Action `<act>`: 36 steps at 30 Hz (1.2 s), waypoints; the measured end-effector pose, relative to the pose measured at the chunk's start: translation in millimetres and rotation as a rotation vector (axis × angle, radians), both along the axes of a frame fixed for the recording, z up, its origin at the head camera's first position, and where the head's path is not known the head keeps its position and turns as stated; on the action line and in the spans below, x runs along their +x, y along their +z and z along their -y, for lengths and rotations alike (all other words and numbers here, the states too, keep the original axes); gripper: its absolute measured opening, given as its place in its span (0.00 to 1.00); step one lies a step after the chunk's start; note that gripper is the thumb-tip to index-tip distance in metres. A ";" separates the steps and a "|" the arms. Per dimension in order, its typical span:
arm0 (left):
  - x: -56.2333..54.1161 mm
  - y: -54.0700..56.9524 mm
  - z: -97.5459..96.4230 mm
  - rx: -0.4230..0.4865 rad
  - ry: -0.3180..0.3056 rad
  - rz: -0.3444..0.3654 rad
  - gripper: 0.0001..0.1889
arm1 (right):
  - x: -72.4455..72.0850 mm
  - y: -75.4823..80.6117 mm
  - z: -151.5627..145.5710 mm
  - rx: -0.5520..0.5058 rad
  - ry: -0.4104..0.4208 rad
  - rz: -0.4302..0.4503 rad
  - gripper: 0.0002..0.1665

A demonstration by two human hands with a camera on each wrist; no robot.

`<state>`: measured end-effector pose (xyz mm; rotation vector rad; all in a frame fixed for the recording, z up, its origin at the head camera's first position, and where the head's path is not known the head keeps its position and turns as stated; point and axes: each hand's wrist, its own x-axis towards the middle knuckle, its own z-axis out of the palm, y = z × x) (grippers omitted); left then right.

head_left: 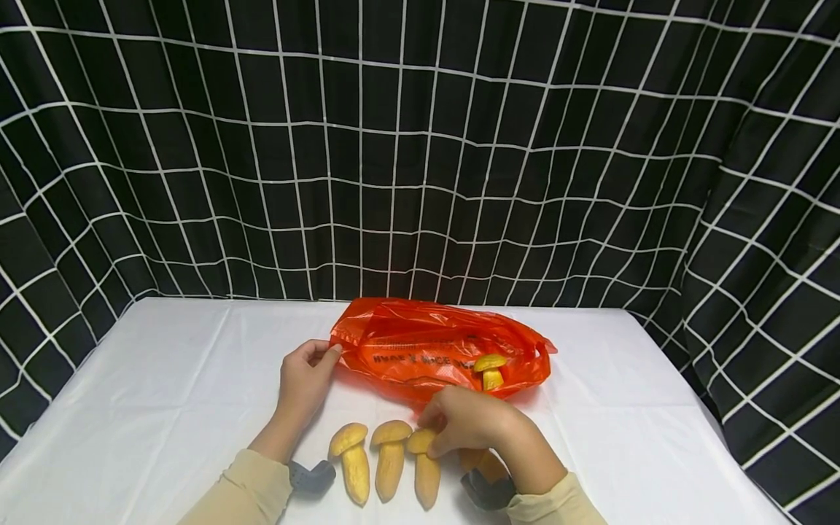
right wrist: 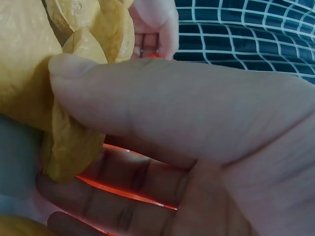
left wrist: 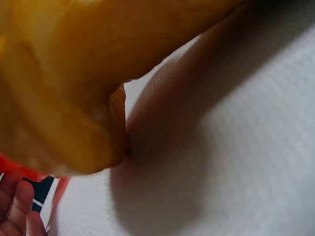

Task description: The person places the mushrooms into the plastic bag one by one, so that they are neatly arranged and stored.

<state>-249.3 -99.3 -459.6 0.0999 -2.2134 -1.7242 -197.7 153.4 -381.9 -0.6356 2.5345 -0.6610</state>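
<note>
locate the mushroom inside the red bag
In the head view, the mushroom lies inside the red bag, toward its right end, just beyond the right hand.

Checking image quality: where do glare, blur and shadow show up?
Head: shiny highlights on the red bag, crisp lines on the curtain; left wrist: the looming mushroom is soft, out of focus, with dark shadow on the cloth; right wrist: dim overall, the lower fingers of the right hand darkest.

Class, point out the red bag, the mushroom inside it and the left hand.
Red bag [head_left: 420,351]: head view, on its printed plastic.
Mushroom in the bag [head_left: 491,364]: head view, on its cap.
Left hand [head_left: 305,378]: head view, on its back.
</note>
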 end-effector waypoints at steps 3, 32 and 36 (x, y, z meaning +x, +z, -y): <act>-0.4 -0.5 0.6 -0.002 0.003 -0.001 0.10 | -0.1 0.1 0.6 0.007 -0.003 0.006 0.18; -1.2 -0.1 0.0 0.001 0.010 0.004 0.10 | -3.5 -0.5 0.5 0.037 0.044 -0.061 0.17; -1.0 -0.9 -0.1 0.002 0.006 0.005 0.10 | -2.7 -1.2 0.3 0.029 0.047 -0.068 0.17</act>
